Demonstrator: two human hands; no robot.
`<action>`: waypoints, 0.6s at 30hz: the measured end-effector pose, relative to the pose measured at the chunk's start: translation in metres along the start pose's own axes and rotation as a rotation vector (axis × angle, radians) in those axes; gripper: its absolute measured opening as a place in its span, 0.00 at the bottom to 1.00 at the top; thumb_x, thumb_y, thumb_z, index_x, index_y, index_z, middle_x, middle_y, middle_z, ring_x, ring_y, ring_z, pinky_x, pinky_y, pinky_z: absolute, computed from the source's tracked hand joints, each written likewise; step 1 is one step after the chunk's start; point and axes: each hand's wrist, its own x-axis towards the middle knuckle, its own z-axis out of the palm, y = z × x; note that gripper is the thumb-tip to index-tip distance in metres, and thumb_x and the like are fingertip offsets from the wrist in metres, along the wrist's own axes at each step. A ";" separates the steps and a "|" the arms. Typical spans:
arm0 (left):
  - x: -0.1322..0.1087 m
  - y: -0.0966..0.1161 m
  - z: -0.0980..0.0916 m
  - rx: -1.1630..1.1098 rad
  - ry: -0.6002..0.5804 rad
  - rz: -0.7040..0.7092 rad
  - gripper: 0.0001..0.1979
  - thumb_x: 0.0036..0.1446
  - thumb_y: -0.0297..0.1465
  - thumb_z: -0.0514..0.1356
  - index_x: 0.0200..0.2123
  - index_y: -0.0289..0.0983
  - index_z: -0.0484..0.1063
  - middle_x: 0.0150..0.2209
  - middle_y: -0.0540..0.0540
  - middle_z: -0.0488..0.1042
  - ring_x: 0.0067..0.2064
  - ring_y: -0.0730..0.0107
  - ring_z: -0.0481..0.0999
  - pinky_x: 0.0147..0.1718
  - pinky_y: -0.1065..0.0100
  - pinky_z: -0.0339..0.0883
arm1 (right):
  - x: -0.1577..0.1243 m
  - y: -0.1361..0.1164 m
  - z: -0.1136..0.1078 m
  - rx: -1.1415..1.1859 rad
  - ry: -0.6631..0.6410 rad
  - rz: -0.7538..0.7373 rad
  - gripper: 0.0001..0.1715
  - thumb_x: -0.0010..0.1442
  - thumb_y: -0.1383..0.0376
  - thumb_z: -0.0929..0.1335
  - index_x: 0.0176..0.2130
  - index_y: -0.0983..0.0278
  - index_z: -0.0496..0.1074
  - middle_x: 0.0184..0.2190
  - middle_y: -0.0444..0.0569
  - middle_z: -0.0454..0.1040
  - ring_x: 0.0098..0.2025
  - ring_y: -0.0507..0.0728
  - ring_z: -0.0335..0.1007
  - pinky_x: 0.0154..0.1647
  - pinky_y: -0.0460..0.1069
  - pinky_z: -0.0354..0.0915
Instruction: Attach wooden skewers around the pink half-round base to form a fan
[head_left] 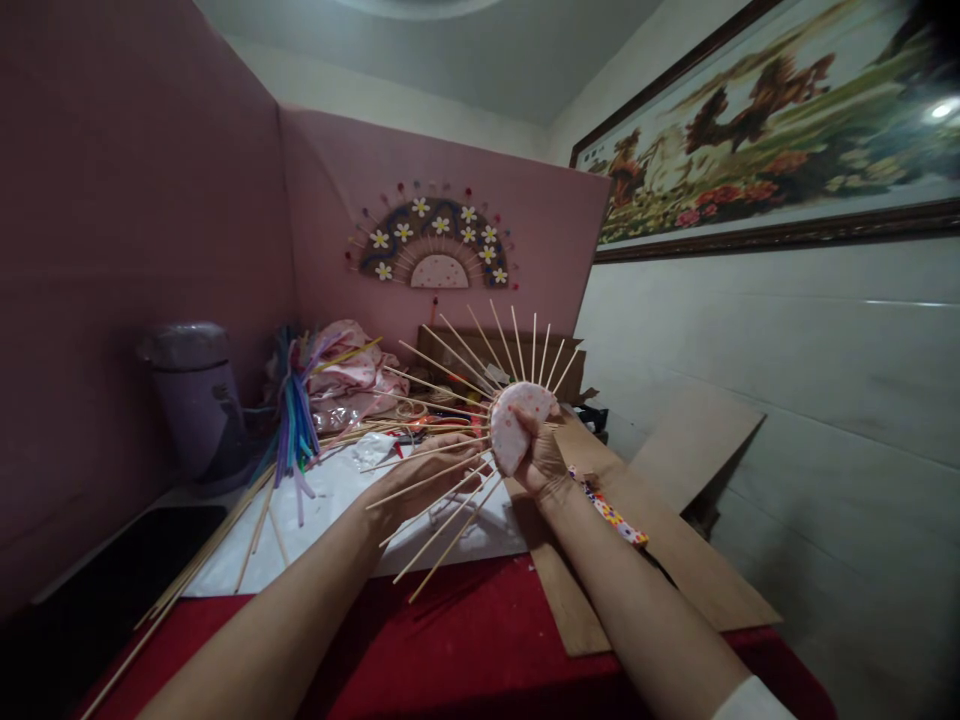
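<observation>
Gripping the stick fan (512, 425), right hand (541, 458) sits below its hub.

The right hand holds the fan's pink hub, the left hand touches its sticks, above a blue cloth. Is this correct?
Not quite: the head view shows the cloth is red, not blue. The right hand does hold the pink hub, and the left hand touches the sticks.
</observation>
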 end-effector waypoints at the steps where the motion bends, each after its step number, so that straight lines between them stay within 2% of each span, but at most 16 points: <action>1: 0.001 -0.001 0.000 -0.044 -0.010 -0.004 0.10 0.44 0.32 0.64 0.32 0.37 0.73 0.30 0.45 0.72 0.29 0.71 0.70 0.27 0.69 0.62 | 0.000 0.000 -0.001 -0.005 0.001 -0.008 0.20 0.44 0.71 0.70 0.38 0.58 0.67 0.30 0.38 0.75 0.31 0.51 0.72 0.31 0.47 0.72; 3: 0.003 -0.004 -0.002 -0.148 -0.036 -0.028 0.13 0.41 0.30 0.66 0.34 0.36 0.72 0.28 0.47 0.71 0.26 0.75 0.68 0.24 0.72 0.59 | 0.001 0.000 -0.002 -0.014 -0.007 -0.014 0.20 0.43 0.71 0.70 0.38 0.57 0.67 0.31 0.39 0.75 0.32 0.52 0.72 0.32 0.48 0.72; 7: 0.006 -0.007 -0.006 -0.212 0.047 -0.023 0.16 0.40 0.30 0.67 0.36 0.35 0.72 0.28 0.49 0.70 0.23 0.80 0.64 0.20 0.76 0.54 | 0.002 -0.001 -0.002 -0.012 0.006 0.000 0.18 0.43 0.71 0.70 0.37 0.58 0.67 0.29 0.39 0.75 0.31 0.51 0.72 0.32 0.47 0.72; 13: 0.004 -0.003 -0.007 -0.145 0.008 0.042 0.19 0.44 0.32 0.64 0.41 0.32 0.71 0.19 0.54 0.62 0.16 0.86 0.48 0.15 0.74 0.37 | 0.001 -0.002 -0.001 0.042 0.003 0.085 0.15 0.44 0.69 0.71 0.35 0.62 0.68 0.27 0.41 0.76 0.29 0.52 0.73 0.32 0.48 0.72; 15: 0.003 -0.001 -0.007 -0.128 0.023 0.050 0.21 0.44 0.32 0.64 0.43 0.33 0.70 0.17 0.56 0.59 0.16 0.85 0.45 0.15 0.73 0.35 | 0.000 -0.002 0.001 0.049 0.007 0.113 0.14 0.43 0.68 0.71 0.34 0.62 0.68 0.26 0.42 0.76 0.27 0.52 0.72 0.31 0.48 0.72; 18: 0.002 0.001 -0.005 -0.073 0.040 0.050 0.22 0.43 0.32 0.64 0.44 0.33 0.70 0.17 0.56 0.58 0.16 0.84 0.44 0.15 0.72 0.34 | -0.002 -0.003 0.004 0.061 0.031 0.067 0.16 0.42 0.71 0.71 0.34 0.60 0.68 0.24 0.38 0.75 0.25 0.51 0.72 0.32 0.48 0.72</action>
